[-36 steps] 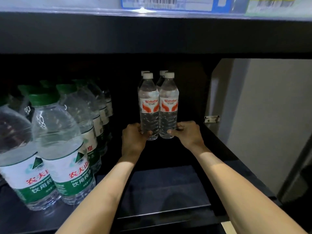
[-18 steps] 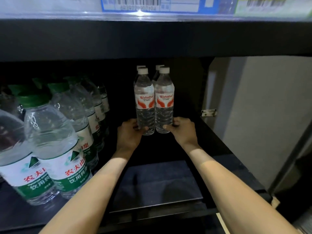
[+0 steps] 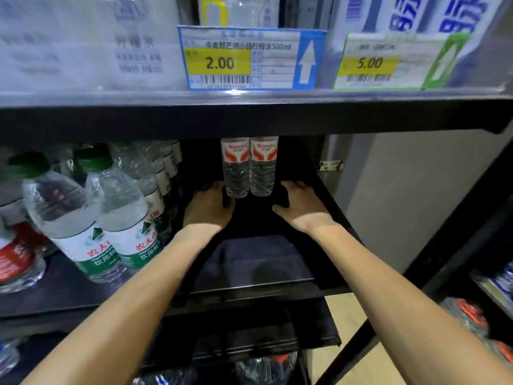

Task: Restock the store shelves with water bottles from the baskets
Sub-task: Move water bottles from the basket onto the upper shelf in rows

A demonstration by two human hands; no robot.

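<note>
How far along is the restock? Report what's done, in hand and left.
Done: two red-label bottles stand upright side by side at the back of the shelf. In hand: nothing lifted; the right hand is open, clear of them; the left hand sits at the left bottle's base, grip unclear. Left: the shelf's front is bare; no baskets in view.

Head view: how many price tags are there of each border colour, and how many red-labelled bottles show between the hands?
Blue-bordered price tag: 1
Green-bordered price tag: 1
Red-labelled bottles: 2 showing; any behind them are hidden
Total: 4
</note>
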